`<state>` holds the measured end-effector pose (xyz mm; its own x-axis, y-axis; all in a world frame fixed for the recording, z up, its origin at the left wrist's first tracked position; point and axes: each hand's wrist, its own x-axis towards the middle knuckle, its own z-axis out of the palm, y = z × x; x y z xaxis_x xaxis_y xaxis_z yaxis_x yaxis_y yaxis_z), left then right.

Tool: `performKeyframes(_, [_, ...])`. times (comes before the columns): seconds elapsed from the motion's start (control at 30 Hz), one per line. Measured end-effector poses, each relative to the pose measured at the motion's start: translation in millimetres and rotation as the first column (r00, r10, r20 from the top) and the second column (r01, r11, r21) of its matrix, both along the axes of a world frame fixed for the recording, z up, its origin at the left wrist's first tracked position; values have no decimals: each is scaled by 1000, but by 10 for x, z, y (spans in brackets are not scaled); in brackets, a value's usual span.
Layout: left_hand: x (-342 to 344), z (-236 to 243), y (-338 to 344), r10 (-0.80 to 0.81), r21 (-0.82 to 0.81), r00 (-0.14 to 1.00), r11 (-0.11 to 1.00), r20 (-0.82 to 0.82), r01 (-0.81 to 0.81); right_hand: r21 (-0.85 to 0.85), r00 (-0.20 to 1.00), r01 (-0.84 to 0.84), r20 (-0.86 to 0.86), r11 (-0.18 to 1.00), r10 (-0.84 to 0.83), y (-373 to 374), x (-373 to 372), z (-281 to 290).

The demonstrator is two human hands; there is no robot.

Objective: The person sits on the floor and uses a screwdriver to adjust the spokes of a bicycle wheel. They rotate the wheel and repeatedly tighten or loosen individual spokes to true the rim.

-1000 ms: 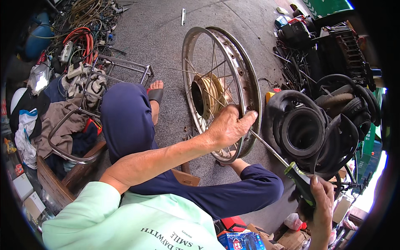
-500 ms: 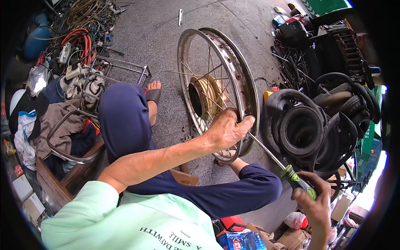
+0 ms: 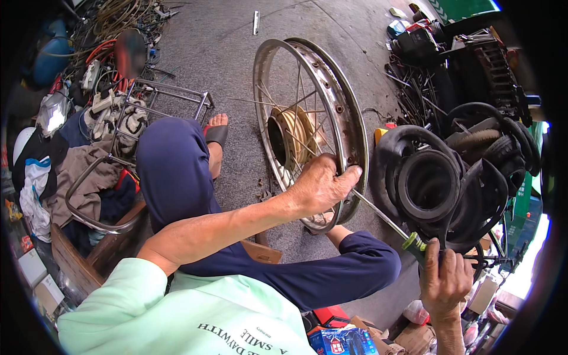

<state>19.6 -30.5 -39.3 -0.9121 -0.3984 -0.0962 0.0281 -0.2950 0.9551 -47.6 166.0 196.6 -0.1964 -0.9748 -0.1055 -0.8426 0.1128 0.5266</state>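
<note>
A spoked metal wheel rim [image 3: 327, 89] with a brass-coloured hub [image 3: 291, 136] stands upright between my legs, leaning slightly. My left hand [image 3: 322, 184] is closed round the near lower edge of the rim, thumb and fingers pinching beside a hole. A screwdriver [image 3: 383, 214] with a long steel shaft and a green-and-dark handle reaches from the right to the rim at my left fingertips. Its tip is hidden there. My right hand [image 3: 445, 278] is wrapped round the handle, covering most of it. Several thin spokes run from the hub, and one sticks out loose to the left.
Black rubber tyres and tubes [image 3: 427, 183] lie heaped at the right, with loose metal rods [image 3: 417, 89] beyond. At the left are a metal-framed stool [image 3: 171, 94], clothes [image 3: 89, 171] and tangled cables. Small boxes [image 3: 343, 341] sit by my right thigh.
My right hand has turned on the screwdriver handle and its fingers have shifted grip. The left hand and rim are nearly unmoved. A blurred dark, red-edged shape has appeared over the cables.
</note>
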Motion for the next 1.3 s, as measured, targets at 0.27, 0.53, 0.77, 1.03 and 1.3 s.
performKeyframes(0.27, [12, 44, -61, 2, 56, 1000, 998, 16, -3, 564, -513, 826, 765, 20, -390, -176, -46, 176])
performKeyframes(0.53, [2, 53, -89, 20, -3, 1000, 1000, 9, -20, 129, 989, -143, -21, 981, 147, -50, 119, 155])
performKeyframes(0.77, [-30, 35, -35, 67, -2, 998, 998, -21, -67, -113, 271, 910, 890, 398, -367, -75, 218, 70])
performKeyframes(1.03, [-7, 84, -149, -2, 30, 1000, 1000, 23, 1, -59, 398, 834, 753, 548, -524, -136, 294, 178])
performKeyframes(1.3, [41, 121, -123, -36, -220, 991, 973, 126, 64, 531, -443, 840, 787, 107, -430, -196, 127, 260])
